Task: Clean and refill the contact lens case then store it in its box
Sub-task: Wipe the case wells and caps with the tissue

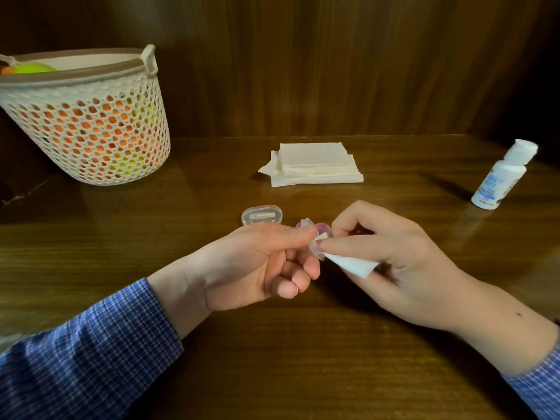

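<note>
Left hand [257, 265] pinches the clear lens case [315, 248] above the tabletop [272, 359], fingers curled, mostly hiding it. Right hand [391, 253] pinches a white tissue [353, 263] against the case. Pink caps [321, 228] peek behind; clear box [262, 215] beyond, contents unclear.

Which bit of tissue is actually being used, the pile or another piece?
The small folded tissue piece pinched in the right hand, pressed against the clear lens case that the left hand holds. The stack of tissues lies untouched farther back.
</note>
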Demonstrator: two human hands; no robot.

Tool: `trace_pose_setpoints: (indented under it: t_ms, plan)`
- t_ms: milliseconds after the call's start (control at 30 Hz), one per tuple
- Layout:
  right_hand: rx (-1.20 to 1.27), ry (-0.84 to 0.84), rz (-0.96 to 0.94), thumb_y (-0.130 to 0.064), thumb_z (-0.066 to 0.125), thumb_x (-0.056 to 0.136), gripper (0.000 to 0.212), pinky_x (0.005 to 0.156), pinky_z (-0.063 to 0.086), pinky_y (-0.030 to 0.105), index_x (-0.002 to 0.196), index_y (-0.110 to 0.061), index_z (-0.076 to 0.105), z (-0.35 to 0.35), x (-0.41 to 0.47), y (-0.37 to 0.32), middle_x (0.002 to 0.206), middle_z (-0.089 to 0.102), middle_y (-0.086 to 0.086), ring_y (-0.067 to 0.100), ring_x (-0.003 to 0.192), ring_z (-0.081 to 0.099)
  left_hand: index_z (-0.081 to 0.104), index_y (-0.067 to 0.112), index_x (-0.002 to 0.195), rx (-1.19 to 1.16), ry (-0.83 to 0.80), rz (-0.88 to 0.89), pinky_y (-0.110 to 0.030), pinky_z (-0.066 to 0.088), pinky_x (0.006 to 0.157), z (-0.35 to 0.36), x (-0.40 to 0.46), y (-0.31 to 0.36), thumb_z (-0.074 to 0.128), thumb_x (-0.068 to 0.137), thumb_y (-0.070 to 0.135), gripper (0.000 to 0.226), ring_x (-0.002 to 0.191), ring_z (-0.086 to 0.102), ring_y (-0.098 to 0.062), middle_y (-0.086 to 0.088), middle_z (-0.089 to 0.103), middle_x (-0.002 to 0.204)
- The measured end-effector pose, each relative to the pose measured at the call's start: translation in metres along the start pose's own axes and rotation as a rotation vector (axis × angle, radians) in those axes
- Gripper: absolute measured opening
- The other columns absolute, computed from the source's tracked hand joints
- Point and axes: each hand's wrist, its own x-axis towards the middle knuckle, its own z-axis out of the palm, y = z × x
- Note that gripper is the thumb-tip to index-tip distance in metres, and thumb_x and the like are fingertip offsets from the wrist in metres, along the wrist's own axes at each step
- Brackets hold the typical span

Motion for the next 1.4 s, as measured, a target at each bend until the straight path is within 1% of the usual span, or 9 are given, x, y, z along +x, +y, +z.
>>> trace_pose_setpoints:
  t_ms: [133,333,500,700,867,1100,1233,1267,1400]
  plan:
    - [0.172,-0.012,0.197,-0.013,0.066,0.095,0.024,0.080,0.053,0.021,0.114,-0.023,0.079,0.004,0.002,-0.007,0.096,0.065,-0.007,0.018,0.093,0.064,0.063,0.007,0.100,0.126,0.114,0.130,-0.017,0.051,0.049,0.005,0.002,-0.006,0.060,0.098,0.034,0.027,0.055,0.059,-0.010,-0.007,0.067,0.077]
    - [0.392,-0.077,0.511,-0.028,0.066,0.095,0.016,0.075,0.056,0.028,0.097,-0.033,0.080,-0.004,0.007,-0.011,0.094,0.071,-0.009,0.015,0.089,0.067,0.066,0.009,0.106,0.451,0.326,0.397,-0.030,0.060,0.052,0.009,0.006,-0.019,0.061,0.098,0.025,0.019,0.058,0.070,-0.023,-0.008,0.072,0.078]
    - [0.682,-0.101,0.693,-0.027,0.073,0.091,0.018,0.077,0.056,0.036,0.095,-0.010,0.079,-0.008,0.006,-0.009,0.094,0.070,0.020,0.032,0.084,0.062,0.065,0.019,0.107,0.646,0.350,0.470,-0.032,0.061,0.051,0.008,0.005,-0.022,0.061,0.100,0.026,0.011,0.058,0.073,-0.023,-0.003,0.072,0.078]
    - [1.466,-0.067,1.025,-0.008,0.078,0.074,0.020,0.066,0.058,0.025,0.093,-0.007,0.082,-0.018,0.012,-0.004,0.090,0.074,0.010,0.014,0.078,0.070,0.067,0.015,0.111,0.551,0.286,0.450,-0.032,0.060,0.052,0.006,0.003,-0.016,0.062,0.099,0.027,0.018,0.059,0.070,-0.023,-0.006,0.071,0.081]
    - [1.591,0.059,1.038,-0.006,0.091,0.063,0.035,0.059,0.058,0.028,0.097,-0.005,0.082,-0.022,0.013,-0.005,0.090,0.076,0.012,0.017,0.076,0.072,0.066,0.016,0.115,0.260,0.196,0.356,-0.028,0.057,0.050,0.002,0.002,-0.010,0.062,0.099,0.029,0.021,0.062,0.065,-0.018,-0.009,0.068,0.088]
    - [1.216,0.114,0.916,-0.024,0.085,0.075,0.022,0.062,0.057,0.023,0.096,-0.018,0.082,-0.018,0.014,-0.010,0.092,0.076,0.004,0.012,0.080,0.071,0.065,0.013,0.112,0.204,0.114,0.302,-0.027,0.057,0.053,0.003,0.002,-0.011,0.060,0.098,0.032,0.025,0.066,0.064,-0.018,-0.010,0.067,0.089]
    - [0.232,0.435,0.580,-0.041,0.072,0.083,0.004,0.068,0.051,0.008,0.087,-0.039,0.072,-0.006,0.008,-0.016,0.096,0.070,-0.021,-0.002,0.092,0.065,0.064,0.011,0.119,0.208,0.114,0.288,-0.026,0.058,0.055,0.004,0.003,-0.013,0.061,0.098,0.028,0.027,0.067,0.065,-0.018,-0.011,0.069,0.093]
    - [0.117,0.456,0.457,-0.041,0.069,0.085,0.007,0.070,0.050,0.006,0.091,-0.044,0.068,-0.004,0.007,-0.018,0.098,0.069,-0.024,-0.002,0.093,0.065,0.064,0.011,0.118,0.198,0.103,0.278,-0.025,0.058,0.055,0.004,0.003,-0.013,0.061,0.098,0.029,0.027,0.067,0.066,-0.018,-0.012,0.070,0.094]
    - [0.115,0.363,0.168,-0.017,0.074,0.088,0.018,0.073,0.058,0.021,0.104,-0.023,0.073,0.004,0.002,-0.019,0.095,0.075,-0.014,0.010,0.089,0.072,0.069,0.015,0.110,0.103,0.043,0.255,-0.024,0.058,0.056,0.006,0.004,-0.011,0.061,0.098,0.029,0.020,0.066,0.065,-0.016,-0.013,0.069,0.096]
